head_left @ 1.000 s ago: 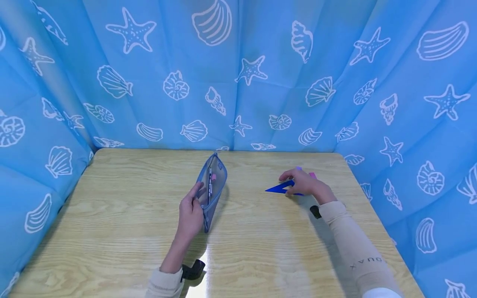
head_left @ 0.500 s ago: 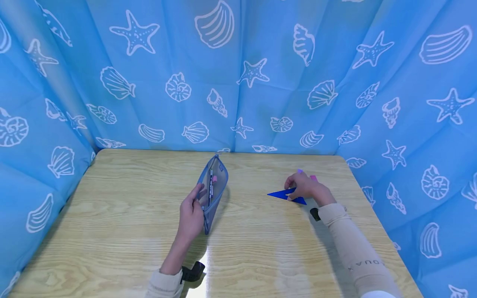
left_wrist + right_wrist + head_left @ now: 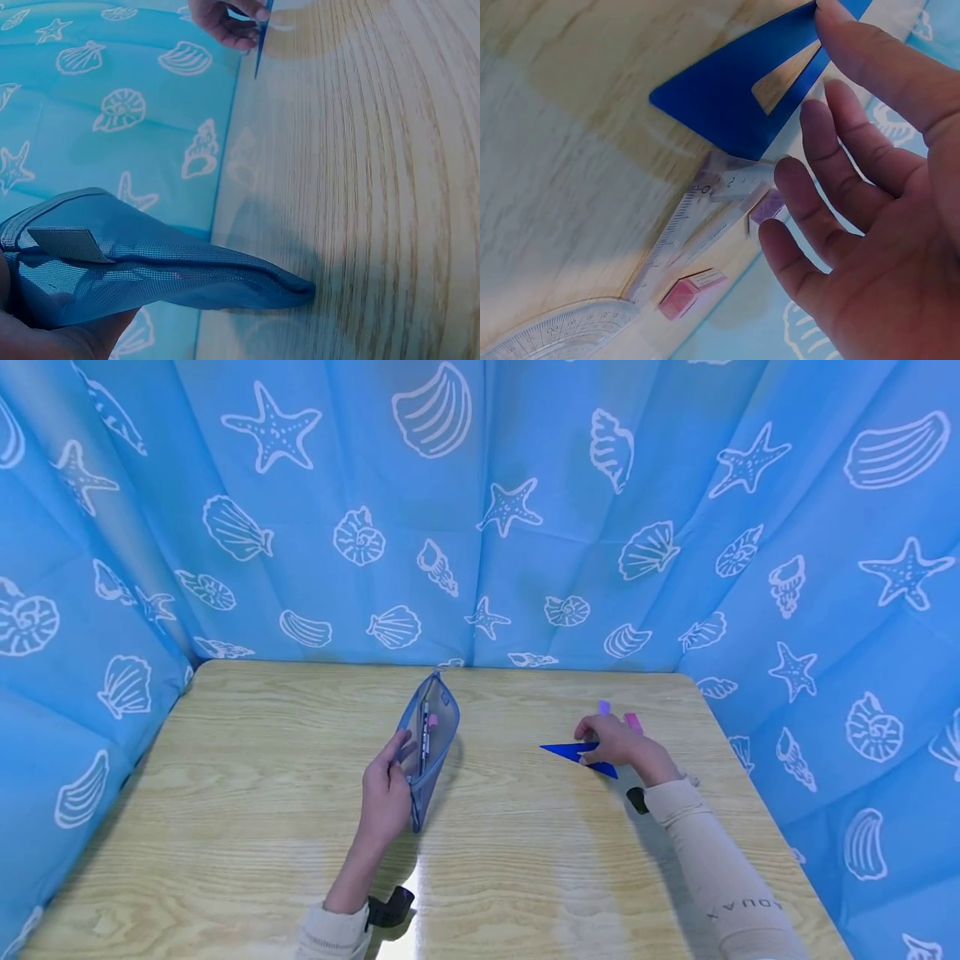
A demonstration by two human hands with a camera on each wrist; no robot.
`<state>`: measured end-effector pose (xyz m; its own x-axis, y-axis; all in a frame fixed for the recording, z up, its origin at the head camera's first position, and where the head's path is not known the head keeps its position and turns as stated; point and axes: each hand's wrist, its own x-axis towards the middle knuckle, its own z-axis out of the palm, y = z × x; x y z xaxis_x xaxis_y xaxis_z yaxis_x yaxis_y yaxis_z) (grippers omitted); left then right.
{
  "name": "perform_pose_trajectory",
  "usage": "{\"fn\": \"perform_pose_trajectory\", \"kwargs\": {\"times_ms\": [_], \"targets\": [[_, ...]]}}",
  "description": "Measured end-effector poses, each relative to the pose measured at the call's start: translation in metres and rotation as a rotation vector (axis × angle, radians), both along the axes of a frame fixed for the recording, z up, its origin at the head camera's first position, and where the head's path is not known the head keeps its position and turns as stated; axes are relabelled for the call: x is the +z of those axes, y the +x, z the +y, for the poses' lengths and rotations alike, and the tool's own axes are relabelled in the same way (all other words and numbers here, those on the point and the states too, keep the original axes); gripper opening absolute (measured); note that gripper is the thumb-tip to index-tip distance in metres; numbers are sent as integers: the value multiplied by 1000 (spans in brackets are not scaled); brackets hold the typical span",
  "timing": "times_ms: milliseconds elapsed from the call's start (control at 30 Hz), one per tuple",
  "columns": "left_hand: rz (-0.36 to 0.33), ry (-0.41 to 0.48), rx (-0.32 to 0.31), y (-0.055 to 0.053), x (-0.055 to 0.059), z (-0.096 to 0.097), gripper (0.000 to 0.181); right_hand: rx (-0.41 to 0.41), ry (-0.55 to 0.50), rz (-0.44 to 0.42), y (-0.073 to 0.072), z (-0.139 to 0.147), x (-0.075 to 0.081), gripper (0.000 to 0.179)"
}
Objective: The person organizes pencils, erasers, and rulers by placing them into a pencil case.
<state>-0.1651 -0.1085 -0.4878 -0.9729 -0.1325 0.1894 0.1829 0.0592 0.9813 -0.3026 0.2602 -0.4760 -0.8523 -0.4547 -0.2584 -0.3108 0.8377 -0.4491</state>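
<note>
Head view: the right hand (image 3: 621, 743), grip narrow, pinches the blue set square (image 3: 564, 752) over the counter (image 3: 240, 777) — probably light, stiff, slippery, best held by an edge — while the left hand (image 3: 386, 793) holds the soft-looking pouch (image 3: 446, 727).

Head view: the right fingers (image 3: 587, 723) cover part of the set square (image 3: 561, 750). The lower ends of the slim items (image 3: 425, 731) are hidden inside the pouch (image 3: 429, 789); the items are too small to identify. Right-wrist view: the set square's far end is cut off by the top edge, the protractor (image 3: 570, 326) by the lower left. Fingers partly cover the purple box (image 3: 767, 204); print on the pink box (image 3: 686, 295) is illegible, and the clear scale's (image 3: 676, 225) finer marks are blurred. Left-wrist view: the pouch and left fingers (image 3: 105, 330) are cropped at the left edge; the right hand, at the top.
</note>
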Motion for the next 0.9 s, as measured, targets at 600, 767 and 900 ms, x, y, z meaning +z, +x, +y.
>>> {"fn": "perform_pose_trajectory", "kwargs": {"times_ms": [600,767,900], "targets": [[-15,-12,10,-1,2,0,52,-4,47,12,4,1,2,26],[-10,-2,8,-1,1,0,51,-16,65,1,2,0,0,27],[-3,7,6,0,1,0,51,3,55,2,4,-1,1,24]]}}
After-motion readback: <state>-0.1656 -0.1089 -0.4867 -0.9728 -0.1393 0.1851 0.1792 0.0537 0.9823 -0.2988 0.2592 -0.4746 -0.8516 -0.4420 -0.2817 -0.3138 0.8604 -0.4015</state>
